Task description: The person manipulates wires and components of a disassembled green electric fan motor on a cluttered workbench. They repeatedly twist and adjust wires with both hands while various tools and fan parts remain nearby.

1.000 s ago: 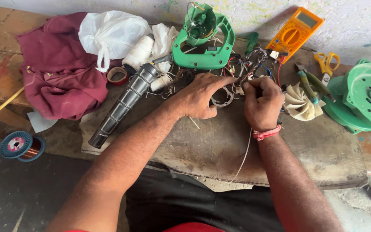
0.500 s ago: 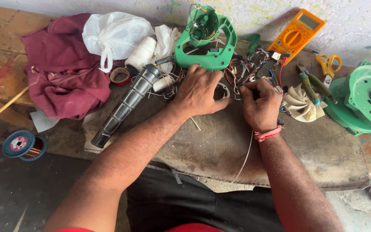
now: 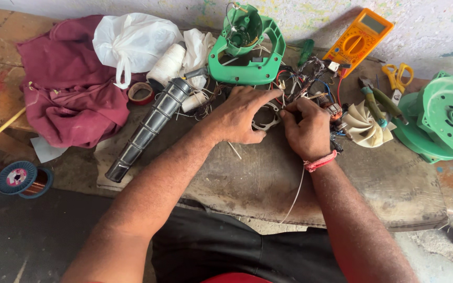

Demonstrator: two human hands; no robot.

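Two bare hands meet over a tangle of coloured wires (image 3: pixel 302 84) at the middle of the worn surface (image 3: pixel 258 178), just below the green plastic housing (image 3: pixel 247 52). The left hand (image 3: pixel 239 118) lies palm down, its fingers stretched toward a pale looped cord (image 3: pixel 265 123) that it touches; its grip is spread rather than closed on anything. The right hand (image 3: pixel 305 128) is curled with its grip pinched shut on something small among the wires, though what it pinches cannot be told. A red band circles the right wrist, and a thin white cord trails down from under that hand toward the near edge of the surface.

Left of the green housing lie a white thread spool (image 3: pixel 166 65), a white plastic bag (image 3: pixel 132 42) and a maroon cloth (image 3: pixel 66 91). A ribbed black nozzle (image 3: pixel 150 128) slants down and away from the housing's lower left. Right of the housing sit an orange multimeter (image 3: pixel 360 39), yellow-handled scissors (image 3: pixel 397 76), a cream fan impeller (image 3: pixel 365 123) and a large green casing (image 3: pixel 441 120). A reel of copper wire (image 3: pixel 24 178) lies well apart, far down to the left, off the surface.
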